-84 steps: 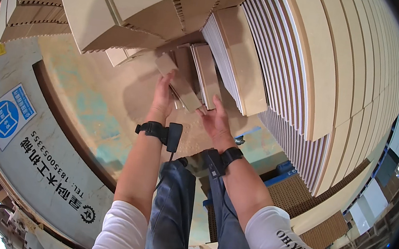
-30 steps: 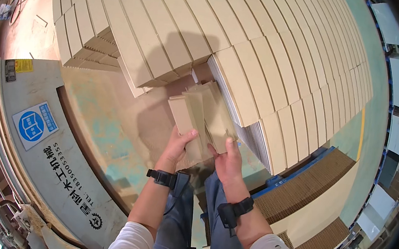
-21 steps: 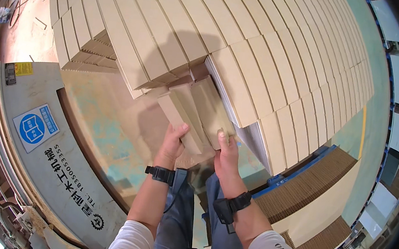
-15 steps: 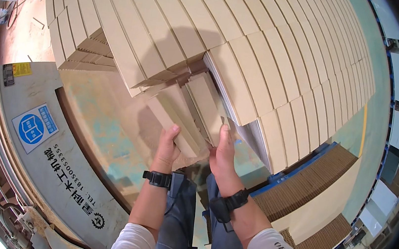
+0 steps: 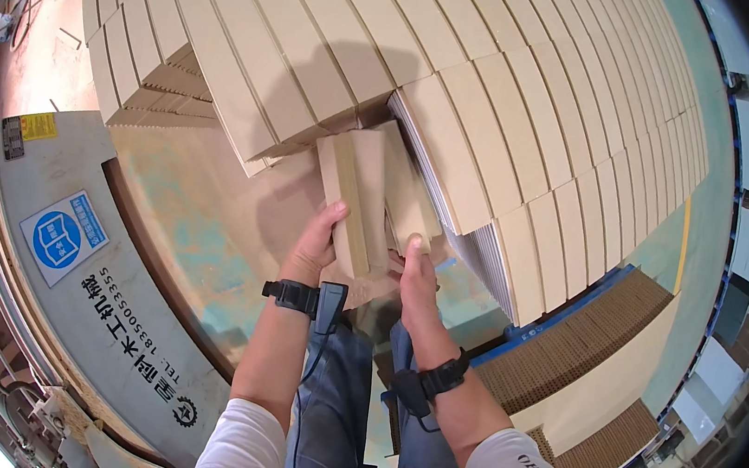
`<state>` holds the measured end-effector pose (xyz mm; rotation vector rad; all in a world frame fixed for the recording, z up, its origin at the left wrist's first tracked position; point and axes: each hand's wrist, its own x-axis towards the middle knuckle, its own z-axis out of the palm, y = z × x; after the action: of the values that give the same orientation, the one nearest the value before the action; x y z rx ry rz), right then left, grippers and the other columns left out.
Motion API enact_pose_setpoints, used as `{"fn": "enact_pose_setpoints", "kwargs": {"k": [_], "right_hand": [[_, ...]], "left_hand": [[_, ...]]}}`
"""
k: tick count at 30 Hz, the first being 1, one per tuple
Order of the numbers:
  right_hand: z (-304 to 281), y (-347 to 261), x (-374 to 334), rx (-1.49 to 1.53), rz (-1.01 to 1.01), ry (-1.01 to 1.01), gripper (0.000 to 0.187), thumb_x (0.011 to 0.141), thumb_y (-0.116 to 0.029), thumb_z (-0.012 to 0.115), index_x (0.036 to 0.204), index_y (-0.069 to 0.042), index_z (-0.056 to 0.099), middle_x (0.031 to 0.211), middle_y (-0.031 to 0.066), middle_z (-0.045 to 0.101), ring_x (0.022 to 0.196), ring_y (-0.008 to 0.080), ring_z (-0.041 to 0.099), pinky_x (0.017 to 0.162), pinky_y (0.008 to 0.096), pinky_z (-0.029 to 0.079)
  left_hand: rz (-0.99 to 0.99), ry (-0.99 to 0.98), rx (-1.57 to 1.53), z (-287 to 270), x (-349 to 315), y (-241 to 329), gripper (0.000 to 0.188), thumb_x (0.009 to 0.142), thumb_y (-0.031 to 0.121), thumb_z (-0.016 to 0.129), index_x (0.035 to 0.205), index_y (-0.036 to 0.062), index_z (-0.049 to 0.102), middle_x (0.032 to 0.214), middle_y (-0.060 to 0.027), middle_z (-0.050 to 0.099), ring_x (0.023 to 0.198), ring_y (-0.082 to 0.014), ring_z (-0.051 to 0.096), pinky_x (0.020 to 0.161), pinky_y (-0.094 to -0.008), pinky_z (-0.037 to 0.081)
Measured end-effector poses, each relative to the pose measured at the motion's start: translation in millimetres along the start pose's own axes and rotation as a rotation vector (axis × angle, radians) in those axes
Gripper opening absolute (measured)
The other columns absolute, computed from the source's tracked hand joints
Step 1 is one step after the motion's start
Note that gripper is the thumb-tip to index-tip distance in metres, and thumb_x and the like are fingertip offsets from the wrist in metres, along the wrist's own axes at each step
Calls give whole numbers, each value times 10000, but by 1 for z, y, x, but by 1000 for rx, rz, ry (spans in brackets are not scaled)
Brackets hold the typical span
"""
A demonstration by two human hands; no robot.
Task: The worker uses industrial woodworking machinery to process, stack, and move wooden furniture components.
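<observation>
Two small bundles of pale tan boards are in my hands, in front of a large array of stacked boards. My left hand [image 5: 315, 244] is closed on the left bundle of boards [image 5: 340, 197], thumb along its outer side. My right hand [image 5: 419, 277] grips the near end of the right bundle of boards [image 5: 410, 192], thumb on top and fingers underneath. The bundles lean together at their far ends, with a narrow dark gap between them nearer to me. The right bundle lies beside the striped edges of the stack.
The stacked boards [image 5: 505, 82] fill the far side, with a notch open towards me. A grey machine [image 5: 105, 294] with a blue sign curves along my left. Ridged brown boards [image 5: 576, 343] lie on a blue support [image 5: 605, 300] at the right. The floor [image 5: 206, 232] is stained green.
The left bundle has swung to the right and turned, coming up against the right one. My left hand has risen slightly. The right bundle has tilted in my right hand.
</observation>
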<state>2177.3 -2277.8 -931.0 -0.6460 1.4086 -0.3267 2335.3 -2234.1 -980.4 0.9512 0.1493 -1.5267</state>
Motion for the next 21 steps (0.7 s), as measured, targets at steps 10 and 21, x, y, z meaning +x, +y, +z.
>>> {"fn": "enact_pose_setpoints", "kwargs": {"k": [10,21], "right_hand": [[24,-19,9,79,46,-77,583,840,-451,552,1153,37,489,1067,81,553,954,168,504,816,281,399],[18,-43,6,25,-127,-86,452,800,-266,642,1120,20,501,1060,58,550,936,125,518,790,269,410]], "left_hand": [[18,89,-9,16,-1,12,542,780,300,605,1185,-20,438,1082,-118,548,970,-208,552,836,-327,460],[15,103,-53,-1,-2,10,466,814,338,553,1149,21,482,1045,-113,576,934,-221,573,834,-353,475]]}}
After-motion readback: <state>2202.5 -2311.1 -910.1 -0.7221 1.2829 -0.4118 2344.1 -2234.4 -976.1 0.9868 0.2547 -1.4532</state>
